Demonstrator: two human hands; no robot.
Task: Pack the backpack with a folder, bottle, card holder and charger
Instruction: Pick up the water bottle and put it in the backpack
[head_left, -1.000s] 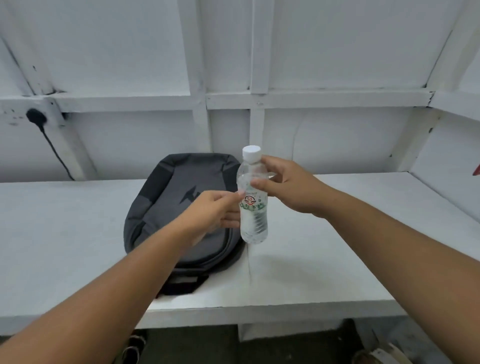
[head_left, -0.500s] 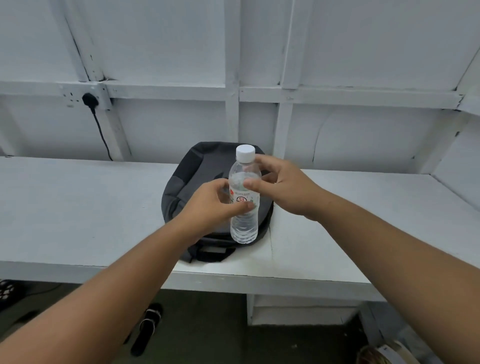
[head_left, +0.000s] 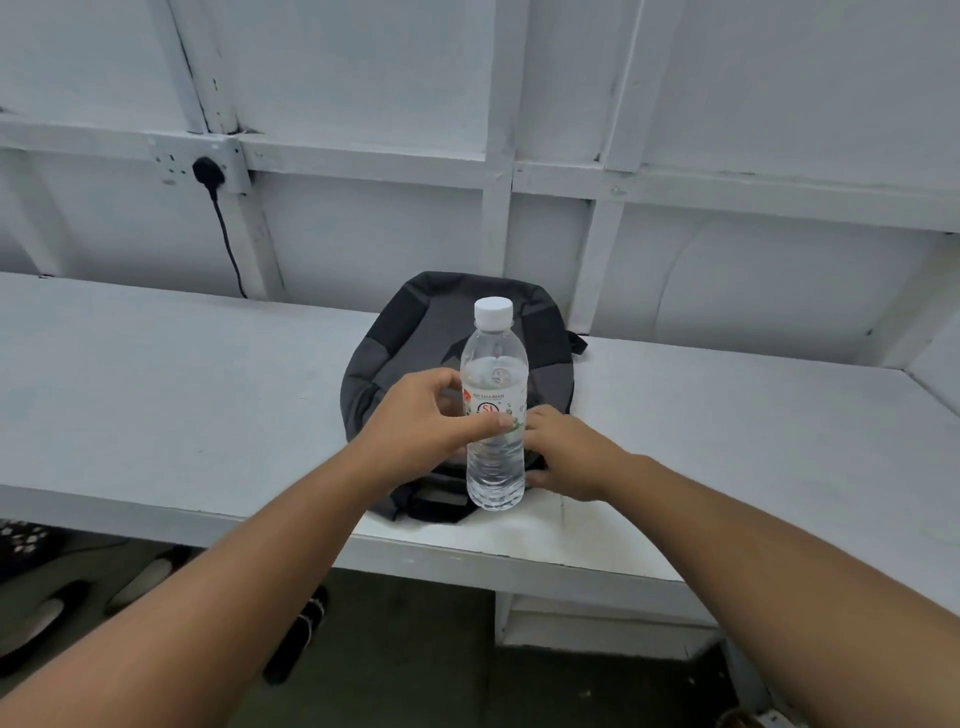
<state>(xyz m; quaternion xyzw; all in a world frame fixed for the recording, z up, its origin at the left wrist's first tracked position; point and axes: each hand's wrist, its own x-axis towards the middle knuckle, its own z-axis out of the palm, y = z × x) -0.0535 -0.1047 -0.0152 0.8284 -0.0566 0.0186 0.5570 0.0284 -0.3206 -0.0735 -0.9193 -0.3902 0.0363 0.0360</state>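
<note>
A clear water bottle (head_left: 494, 364) with a white cap and a printed label stands upright in my left hand (head_left: 421, 421), which wraps its label from the left. It is in front of a dark grey backpack (head_left: 405, 353) lying flat on the white bench (head_left: 182, 389). My right hand (head_left: 571, 452) is low at the backpack's near right edge, with fingers and thumb closed on the fabric and partly hidden behind the bottle. I see no folder, card holder or charger.
A black plug and cable (head_left: 209, 172) hang from a wall socket at the back left. White framed wall panels rise behind the bench. Dark shoes (head_left: 296, 634) lie on the floor under the bench's front edge.
My right hand has let go of the bottle and dropped to the backpack's right edge. My left hand now holds the bottle alone. The view has shifted left.
</note>
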